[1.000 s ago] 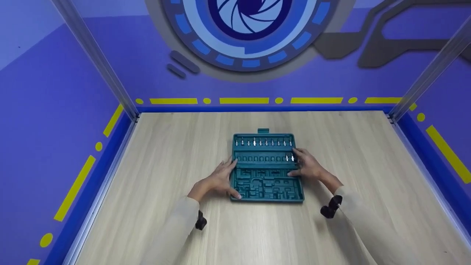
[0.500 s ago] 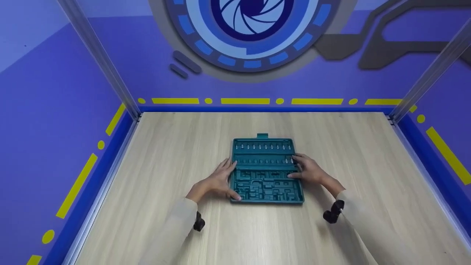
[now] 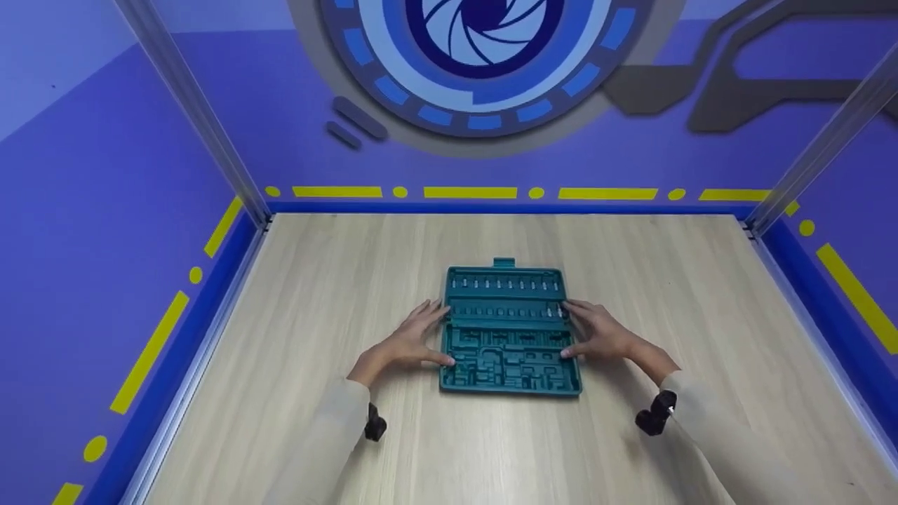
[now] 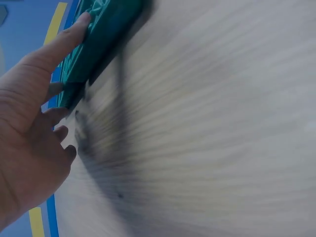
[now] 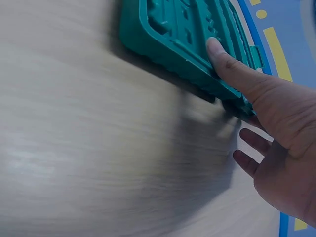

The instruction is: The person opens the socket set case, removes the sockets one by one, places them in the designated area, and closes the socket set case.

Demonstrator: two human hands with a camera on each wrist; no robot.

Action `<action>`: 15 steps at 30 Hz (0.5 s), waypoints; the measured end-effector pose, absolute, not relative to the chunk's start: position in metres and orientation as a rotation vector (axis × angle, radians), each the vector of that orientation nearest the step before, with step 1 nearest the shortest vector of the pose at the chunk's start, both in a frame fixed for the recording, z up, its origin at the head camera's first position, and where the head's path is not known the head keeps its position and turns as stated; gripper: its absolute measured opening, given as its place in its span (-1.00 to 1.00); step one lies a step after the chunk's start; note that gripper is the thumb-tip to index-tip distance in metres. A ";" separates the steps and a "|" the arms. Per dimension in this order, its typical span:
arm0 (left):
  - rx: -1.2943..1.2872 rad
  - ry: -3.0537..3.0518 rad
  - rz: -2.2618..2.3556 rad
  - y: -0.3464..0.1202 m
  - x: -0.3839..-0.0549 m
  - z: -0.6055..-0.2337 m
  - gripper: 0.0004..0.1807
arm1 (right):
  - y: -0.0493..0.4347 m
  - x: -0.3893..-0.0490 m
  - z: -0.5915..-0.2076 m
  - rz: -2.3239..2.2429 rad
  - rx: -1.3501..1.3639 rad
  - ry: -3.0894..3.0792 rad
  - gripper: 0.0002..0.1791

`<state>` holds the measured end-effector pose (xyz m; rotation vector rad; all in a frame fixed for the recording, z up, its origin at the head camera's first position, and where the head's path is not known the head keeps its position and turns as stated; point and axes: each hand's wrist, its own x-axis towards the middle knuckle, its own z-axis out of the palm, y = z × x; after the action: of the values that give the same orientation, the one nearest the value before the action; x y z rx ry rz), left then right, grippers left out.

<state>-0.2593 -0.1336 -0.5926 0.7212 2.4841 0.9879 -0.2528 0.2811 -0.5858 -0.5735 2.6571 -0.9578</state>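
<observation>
A green plastic tool case (image 3: pixel 511 358) lies opened out flat on the table. Its far half carries a row of small metal bits (image 3: pixel 504 284) and a second row with 2 bits at the right end. The near half shows moulded hollows. My left hand (image 3: pixel 410 337) holds the case's left side, thumb over the rim and fingers along the outside. On the opposite side my right hand (image 3: pixel 602 333) holds it likewise, its thumb (image 5: pixel 232 66) on the rim near the hinge. In the left wrist view the thumb (image 4: pixel 64 42) touches the case's edge; some fingertips are hidden.
A pale wooden table (image 3: pixel 337 280) surrounds the case. Blue-purple panels with yellow marks (image 3: pixel 470 192) stand behind and at both sides, joined by metal posts (image 3: pixel 203 119). Each sleeve carries a black wrist camera (image 3: pixel 656 414).
The case's far half has come down flatter, and the case has shifted slightly toward me. Both thumbs have slid outward onto the rim: the left one farther away, the right one nearer.
</observation>
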 end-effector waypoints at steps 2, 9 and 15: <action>0.740 2.505 0.974 -0.133 -0.259 -0.592 0.19 | 0.280 -0.251 -0.585 -0.956 -0.582 2.662 0.11; 0.781 2.521 0.815 -0.130 -0.255 -0.588 0.24 | 0.280 -0.242 -0.586 -0.948 -0.563 2.649 0.15; 0.778 2.513 0.767 -0.127 -0.251 -0.589 0.28 | 0.280 -0.237 -0.588 -0.956 -0.593 2.671 0.14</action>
<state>-0.2506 -0.1269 -0.5892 0.7780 2.5130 0.7674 -0.2371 0.2803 -0.5876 -0.5934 2.6713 -0.9557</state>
